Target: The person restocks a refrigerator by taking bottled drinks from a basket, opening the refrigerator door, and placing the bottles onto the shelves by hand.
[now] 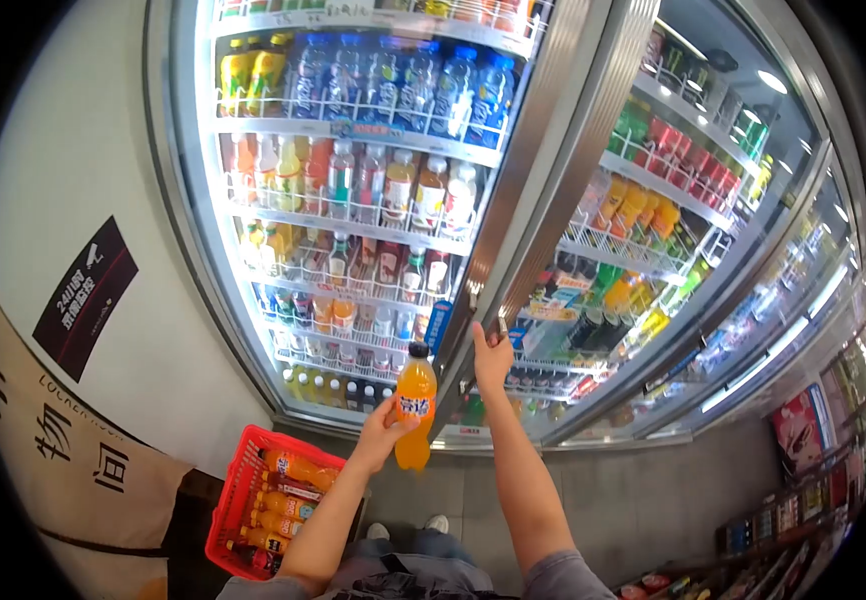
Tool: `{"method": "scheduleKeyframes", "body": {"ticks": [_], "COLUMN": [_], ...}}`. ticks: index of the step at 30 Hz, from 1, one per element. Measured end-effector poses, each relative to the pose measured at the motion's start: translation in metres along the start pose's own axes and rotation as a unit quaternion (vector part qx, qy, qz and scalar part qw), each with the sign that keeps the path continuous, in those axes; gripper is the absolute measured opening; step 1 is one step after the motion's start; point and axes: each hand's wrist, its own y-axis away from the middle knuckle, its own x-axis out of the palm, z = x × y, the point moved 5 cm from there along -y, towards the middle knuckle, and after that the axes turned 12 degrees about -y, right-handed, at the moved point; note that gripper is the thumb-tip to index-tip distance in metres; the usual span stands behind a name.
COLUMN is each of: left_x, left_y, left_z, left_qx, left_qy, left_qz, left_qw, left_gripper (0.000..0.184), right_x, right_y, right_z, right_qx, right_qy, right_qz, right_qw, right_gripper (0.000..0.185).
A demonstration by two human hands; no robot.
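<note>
My left hand [381,436] is closed around the middle of an orange soda bottle [417,385] with a black cap and a white-and-blue label. The bottle stands nearly upright in front of the lower cooler shelves. To its right, my right hand [493,362] is raised to the metal cooler door handle [502,327], with its fingers curled around it. A red shopping basket [221,515] is below and left of my left arm. Several orange soda bottles [298,467] lie in it, with a dark bottle [256,556] near the bottom; my left forearm hides part of the basket.
Tall drinks coolers stretch across the front and right. Blue-capped bottles [383,85] fill an upper shelf on the left. A white wall with a black sign [86,298] stands at left. Racks of packaged goods [778,520] are at lower right, beside the grey tiled floor [633,490].
</note>
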Motion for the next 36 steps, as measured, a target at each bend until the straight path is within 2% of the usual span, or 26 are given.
{"method": "scheduleKeyframes", "body": {"ticks": [2,5,10,13,16,18,21,27,29,34,36], "left_x": [0.004,0.015,0.042,0.064,0.086,0.103,0.125,0.17,0.187,0.241,0.268], "left_y": [-0.006,-0.005,0.011,0.022,0.039,0.055,0.08,0.142,0.168,0.205,0.213], "left_z": [0.003,0.005,-0.001,-0.001,0.0,0.001,0.008,0.027,0.045,0.054,0.051], "left_qx": [0.009,0.02,0.032,0.04,0.044,0.038,0.059,0.054,0.042,0.026,0.029], "left_qy": [0.005,0.017,0.03,0.024,0.035,0.028,0.037,0.041,0.04,0.018,0.04], "left_qz": [0.02,0.015,0.038,0.047,0.053,0.065,0.061,0.104,0.123,0.191,0.222], "left_qw": [1.0,1.0,0.998,0.998,0.997,0.997,0.996,0.992,0.991,0.981,0.974], "left_gripper": [0.065,0.068,0.071,0.065,0.064,0.061,0.053,0.055,0.059,0.062,0.063], "right_x": [-0.012,-0.032,-0.067,-0.096,-0.125,-0.15,-0.189,-0.275,-0.319,-0.405,-0.436], "right_y": [0.016,0.039,0.077,0.098,0.119,0.138,0.162,0.214,0.237,0.26,0.268], "right_z": [0.01,0.025,0.04,0.036,0.04,0.05,0.052,0.075,0.086,0.068,0.077], "right_qx": [-0.011,0.039,0.043,0.056,-0.016,0.013,0.006,0.01,-0.064,0.007,-0.011], "right_qy": [0.002,-0.015,-0.089,-0.021,-0.044,-0.057,-0.037,-0.053,-0.037,-0.03,-0.029], "right_qz": [-0.01,-0.004,0.015,0.011,-0.032,-0.013,-0.048,-0.108,-0.163,-0.196,-0.243], "right_qw": [1.0,0.999,0.995,0.998,0.998,0.998,0.998,0.993,0.984,0.98,0.97], "right_gripper": [0.055,0.049,0.053,0.052,0.055,0.05,0.043,0.039,0.038,0.036,0.036]}}
